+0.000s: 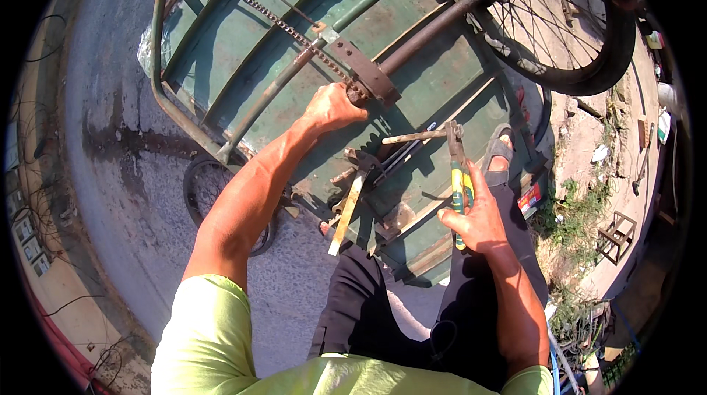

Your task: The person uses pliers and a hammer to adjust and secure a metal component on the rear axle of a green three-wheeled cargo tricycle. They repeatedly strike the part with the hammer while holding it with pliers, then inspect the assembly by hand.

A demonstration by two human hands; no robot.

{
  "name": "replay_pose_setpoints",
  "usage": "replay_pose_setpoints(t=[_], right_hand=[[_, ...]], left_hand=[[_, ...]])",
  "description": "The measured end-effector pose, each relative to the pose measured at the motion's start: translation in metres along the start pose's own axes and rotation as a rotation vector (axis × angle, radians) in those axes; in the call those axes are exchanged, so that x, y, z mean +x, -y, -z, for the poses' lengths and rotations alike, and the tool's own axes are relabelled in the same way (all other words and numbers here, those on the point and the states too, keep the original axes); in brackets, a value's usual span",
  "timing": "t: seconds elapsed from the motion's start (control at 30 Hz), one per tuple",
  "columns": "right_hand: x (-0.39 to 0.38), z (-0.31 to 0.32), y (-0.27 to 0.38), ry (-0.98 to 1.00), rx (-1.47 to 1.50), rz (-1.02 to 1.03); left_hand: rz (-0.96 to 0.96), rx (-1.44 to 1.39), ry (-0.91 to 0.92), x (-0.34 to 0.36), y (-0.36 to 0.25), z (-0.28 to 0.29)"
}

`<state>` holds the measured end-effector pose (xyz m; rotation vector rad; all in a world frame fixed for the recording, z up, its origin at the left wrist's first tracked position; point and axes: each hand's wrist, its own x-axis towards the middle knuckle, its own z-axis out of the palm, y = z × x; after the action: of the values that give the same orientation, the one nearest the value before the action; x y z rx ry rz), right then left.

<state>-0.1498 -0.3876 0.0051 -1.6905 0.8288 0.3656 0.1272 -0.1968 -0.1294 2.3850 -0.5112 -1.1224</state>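
Head view: within panel's [445,75] edges, a gap separates left hand [333,109] and pliers [457,181].

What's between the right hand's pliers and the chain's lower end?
The left hand partly covers the near side of the chain's lower end; the brown bracket sits just to its right. Nothing else visible blocks the gap from the pliers in the right hand, though depth is hard to judge.

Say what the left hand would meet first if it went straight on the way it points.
Probably the brown metal bracket just beyond the left hand, beside the chain, though depth is unclear.
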Motion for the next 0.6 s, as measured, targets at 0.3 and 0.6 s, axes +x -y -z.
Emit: replay_pose_setpoints(t=[0.3,0.6], right_hand=[[-0.002,0.003,0.004,0.016,0.018,-0.025],[-0.002,0.007,-0.009,-0.005,-0.033,-0.004]], left_hand=[[0.061,-0.104,0.133,0.011,0.016,-0.001],[0.098,0.263,-0.159,-0.022,-0.027,-0.012]])
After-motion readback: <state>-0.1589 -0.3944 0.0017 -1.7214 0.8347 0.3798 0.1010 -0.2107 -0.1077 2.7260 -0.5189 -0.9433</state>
